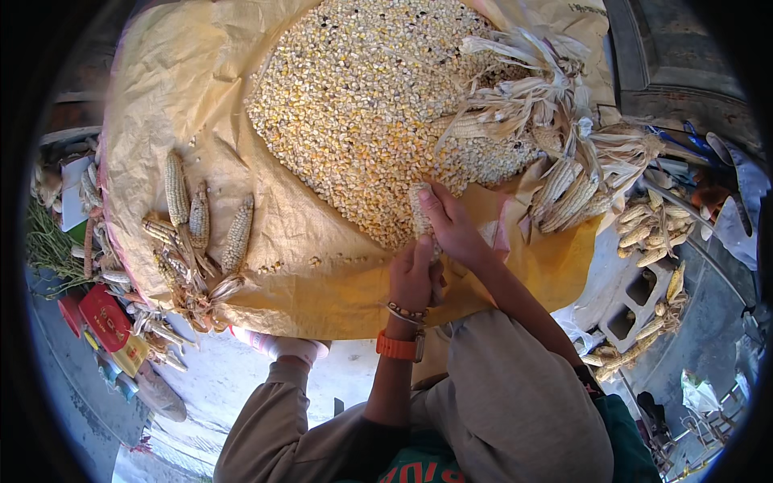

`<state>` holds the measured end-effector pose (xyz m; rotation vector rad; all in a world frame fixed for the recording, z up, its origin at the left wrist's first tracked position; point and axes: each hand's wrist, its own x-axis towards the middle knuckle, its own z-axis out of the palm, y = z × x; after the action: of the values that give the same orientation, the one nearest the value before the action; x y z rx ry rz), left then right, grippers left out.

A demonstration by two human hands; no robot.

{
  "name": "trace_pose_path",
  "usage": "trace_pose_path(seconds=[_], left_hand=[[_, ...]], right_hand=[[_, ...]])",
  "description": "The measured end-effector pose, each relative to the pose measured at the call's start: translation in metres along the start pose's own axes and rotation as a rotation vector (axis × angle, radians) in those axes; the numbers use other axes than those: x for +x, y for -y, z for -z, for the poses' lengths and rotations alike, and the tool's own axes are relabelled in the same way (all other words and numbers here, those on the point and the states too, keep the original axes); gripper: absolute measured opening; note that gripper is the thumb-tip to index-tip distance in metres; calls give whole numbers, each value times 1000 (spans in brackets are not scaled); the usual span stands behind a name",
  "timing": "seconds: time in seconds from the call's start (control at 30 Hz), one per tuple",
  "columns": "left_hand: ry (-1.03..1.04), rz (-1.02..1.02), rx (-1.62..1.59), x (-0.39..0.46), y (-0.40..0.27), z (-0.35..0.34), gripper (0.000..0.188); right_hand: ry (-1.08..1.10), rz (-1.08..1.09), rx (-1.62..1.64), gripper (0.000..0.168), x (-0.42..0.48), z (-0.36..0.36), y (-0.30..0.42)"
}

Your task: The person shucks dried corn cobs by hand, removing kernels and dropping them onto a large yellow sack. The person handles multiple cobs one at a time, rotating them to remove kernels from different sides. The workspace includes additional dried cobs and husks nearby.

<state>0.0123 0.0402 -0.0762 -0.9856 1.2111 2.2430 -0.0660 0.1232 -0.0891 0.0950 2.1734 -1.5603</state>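
A pale corn cob [420, 208] is held between my two hands, above the near edge of a wide heap of loose corn kernels [356, 127]. My left hand [414, 275] grips the cob's lower end, with its thumb pointing up along it. Higher up, the thumb of my right hand [450, 220] presses on the cob's side. The fingers hide part of the cob, so I cannot tell how many kernels it still carries. Under the heap lies a yellow woven plastic sheet [290, 302], and a few stray kernels [314, 261] dot it left of my hands.
Several dried ears [192, 208] with husks lie on the sheet's left side. At right, a bundle of husked ears [567, 187] overlaps the heap. Beyond the sheet are a concrete block [639, 302], more ears [655, 226] and a red box [104, 318]. My shoe [284, 347] is below the sheet.
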Motion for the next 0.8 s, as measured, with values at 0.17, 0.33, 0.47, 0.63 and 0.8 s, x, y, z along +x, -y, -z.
trace_pose_path(seconds=[0.17, 0.33, 0.47, 0.63, 0.8], left_hand=[[1, 30, -72, 0, 1, 2, 38], [-13, 23, -100, 4, 3, 5, 39], [-16, 35, -131, 2, -2, 4, 39], [-40, 77, -165, 1, -6, 0, 39], [-45, 100, -268, 2, -7, -2, 39]], right_hand=[[-4, 48, -11, 40, 0, 1, -10], [141, -38, 23, 47, -4, 3, 0], [160, -59, 67, 50, -6, 1, 2], [114, 57, -34, 47, -7, 2, 0], [65, 56, -46, 43, -9, 3, -10]])
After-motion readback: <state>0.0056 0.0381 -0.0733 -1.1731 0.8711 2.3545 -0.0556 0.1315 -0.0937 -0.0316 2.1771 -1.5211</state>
